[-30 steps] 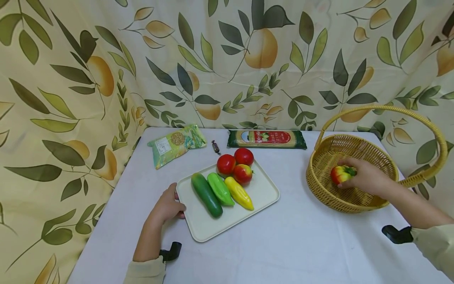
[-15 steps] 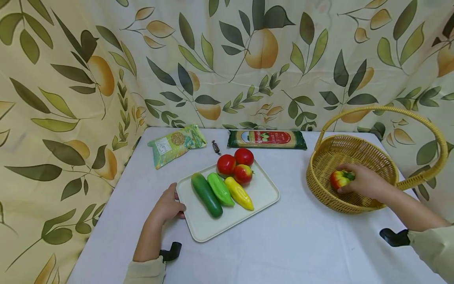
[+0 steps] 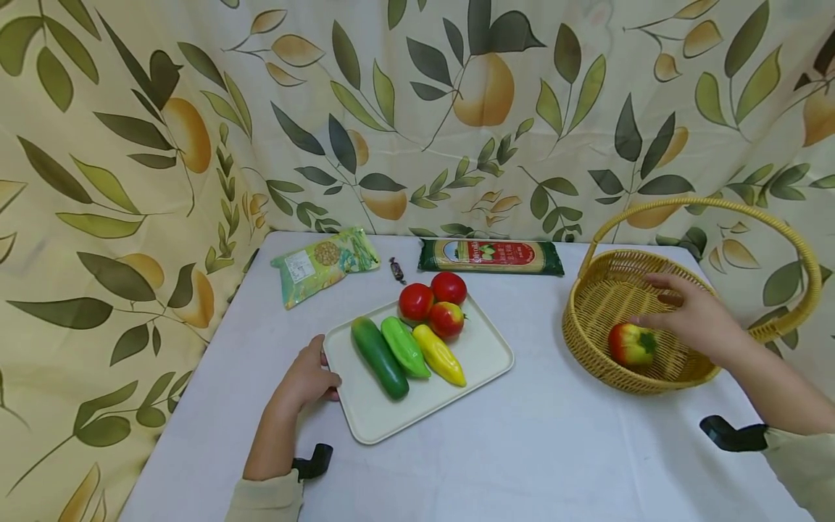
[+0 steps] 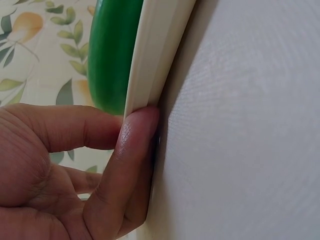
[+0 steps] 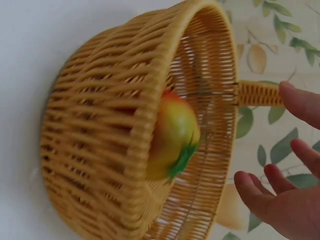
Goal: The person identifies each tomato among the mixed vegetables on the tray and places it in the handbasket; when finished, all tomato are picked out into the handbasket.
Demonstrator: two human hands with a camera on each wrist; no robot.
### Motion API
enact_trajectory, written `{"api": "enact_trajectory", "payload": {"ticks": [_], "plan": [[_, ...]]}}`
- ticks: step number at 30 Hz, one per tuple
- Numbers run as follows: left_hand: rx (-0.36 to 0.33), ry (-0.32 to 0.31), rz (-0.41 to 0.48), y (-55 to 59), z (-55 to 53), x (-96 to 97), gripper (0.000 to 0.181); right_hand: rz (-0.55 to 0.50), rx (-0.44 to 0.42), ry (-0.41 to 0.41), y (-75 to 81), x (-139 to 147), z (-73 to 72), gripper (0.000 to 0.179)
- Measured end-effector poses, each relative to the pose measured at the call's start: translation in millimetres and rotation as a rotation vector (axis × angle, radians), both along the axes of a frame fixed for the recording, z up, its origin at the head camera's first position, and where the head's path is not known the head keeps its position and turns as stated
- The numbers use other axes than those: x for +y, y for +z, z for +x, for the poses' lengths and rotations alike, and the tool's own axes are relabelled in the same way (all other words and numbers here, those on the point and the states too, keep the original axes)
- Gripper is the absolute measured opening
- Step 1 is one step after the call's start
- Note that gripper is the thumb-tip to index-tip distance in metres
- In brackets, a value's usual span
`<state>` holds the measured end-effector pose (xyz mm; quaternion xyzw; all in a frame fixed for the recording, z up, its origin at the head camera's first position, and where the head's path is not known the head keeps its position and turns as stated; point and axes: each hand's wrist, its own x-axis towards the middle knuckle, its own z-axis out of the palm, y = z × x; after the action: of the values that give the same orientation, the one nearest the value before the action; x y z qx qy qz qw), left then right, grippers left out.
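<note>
My left hand point(image 3: 308, 373) pinches the left edge of a cream tray point(image 3: 385, 426), thumb at the rim and fingers underneath. On the tray lie a dark green cucumber point(image 3: 378, 359), a light green pepper point(image 3: 406, 348), a yellow pepper point(image 3: 440, 355), two red tomatoes point(image 3: 416, 302) and a red-and-yellow round fruit point(image 3: 446, 320). A similar red-and-yellow fruit with a green leafy top point(image 3: 629, 344) sits inside the wicker basket point(image 3: 590, 362). Above the basket's right side is my right hand point(image 3: 698, 319), fingers spread and holding nothing. The right wrist view shows this hand point(image 5: 285, 195) apart from the fruit.
Behind the tray lie a green-yellow food packet point(image 3: 326, 264), a small wrapped candy point(image 3: 397, 270) and a long green-and-red pack point(image 3: 492, 256). The basket's tall handle point(image 3: 805, 261) arches over its right side. Patterned curtains enclose the white-covered table point(image 3: 522, 449).
My right hand has let go of the red-and-yellow fruit, leaving it in the basket, and has risen up and to the right. The left hand and the tray stay put.
</note>
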<state>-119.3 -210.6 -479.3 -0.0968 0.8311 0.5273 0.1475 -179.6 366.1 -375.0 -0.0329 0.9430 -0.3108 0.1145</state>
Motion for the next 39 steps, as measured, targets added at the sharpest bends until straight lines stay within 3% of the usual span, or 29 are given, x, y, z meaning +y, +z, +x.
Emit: {"api": "enact_trajectory", "payload": {"ticks": [6,12,20,32,39], "plan": [[0.0,0.002,0.006,2.5,1.0,0.3,0.063,-0.163,-0.002,-0.096,15.8,-11,2.8,0.094],[0.0,0.004,0.02,0.3,1.2,0.1,0.062,-0.255,0.051,-0.152,22.7,-26,5.2,0.087],[0.006,0.004,0.01,-2.0,0.9,0.4,0.063,-0.315,0.121,-0.152,26.4,-50,6.1,0.081],[0.006,0.004,-0.001,-0.2,0.6,0.9,0.064,-0.603,0.088,-0.154,23.0,-86,-3.6,0.078],[0.002,0.004,-0.005,-3.0,0.1,0.6,0.062,-0.605,0.083,-0.136,15.9,-102,-8.2,0.078]]}}
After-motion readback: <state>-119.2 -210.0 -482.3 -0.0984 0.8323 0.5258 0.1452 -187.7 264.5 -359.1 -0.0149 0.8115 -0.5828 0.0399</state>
